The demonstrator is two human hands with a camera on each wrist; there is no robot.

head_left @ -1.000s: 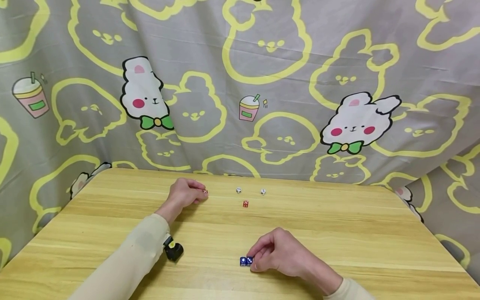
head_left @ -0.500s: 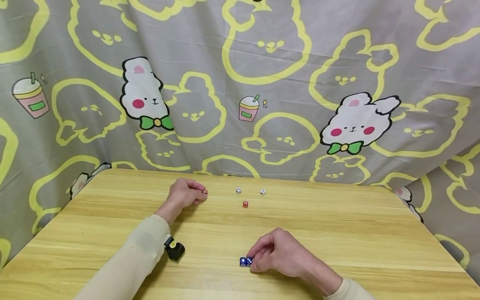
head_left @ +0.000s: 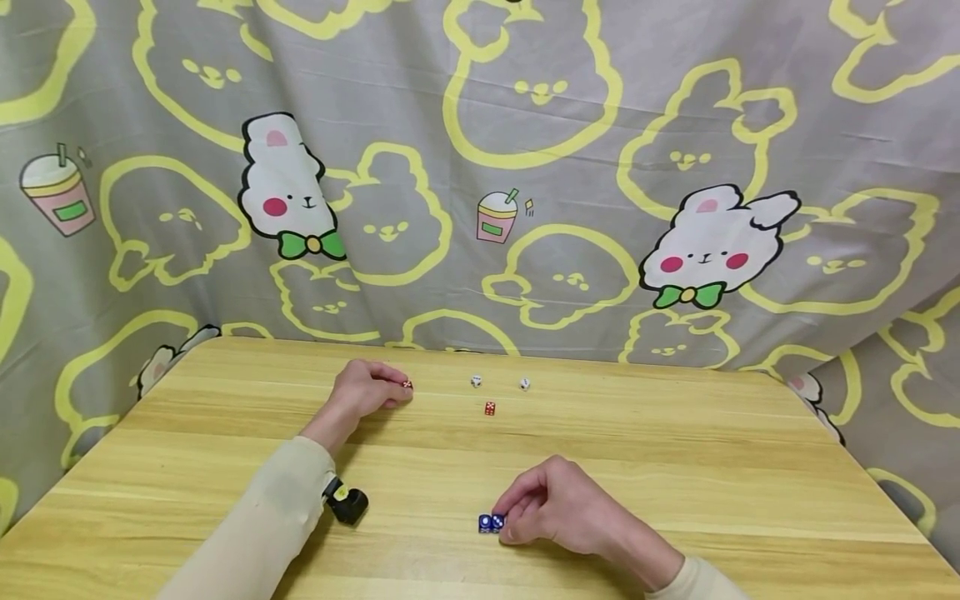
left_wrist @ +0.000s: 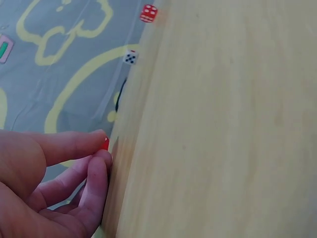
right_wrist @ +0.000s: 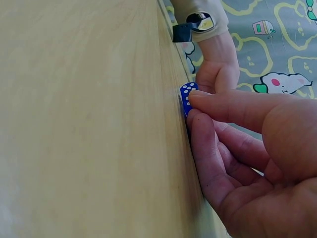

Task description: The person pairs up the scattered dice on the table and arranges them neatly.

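Note:
At the far left of the table, my left hand [head_left: 365, 390] pinches a red die [head_left: 407, 385] between thumb and fingers. In the left wrist view only a sliver of that red die [left_wrist: 105, 144] shows between the fingertips. Near the table's front, two blue dice sit side by side. My right hand [head_left: 562, 510] holds the right blue die [head_left: 498, 522] by thumb and forefinger, and the left blue die [head_left: 485, 523] sits against it. The right wrist view shows white pips on the blue dice [right_wrist: 188, 89], partly covered by the thumb.
Two white dice, one at left [head_left: 477, 381] and one at right [head_left: 524, 384], lie at the back of the wooden table [head_left: 420, 467]. A second red die [head_left: 490, 408] lies just in front of them. A patterned grey curtain [head_left: 420, 100] hangs behind. A black wrist camera [head_left: 348, 505] sits on the left sleeve.
My left hand, with the red die in its pinch, has shifted very slightly left. The right hand and the blue dice stay put.

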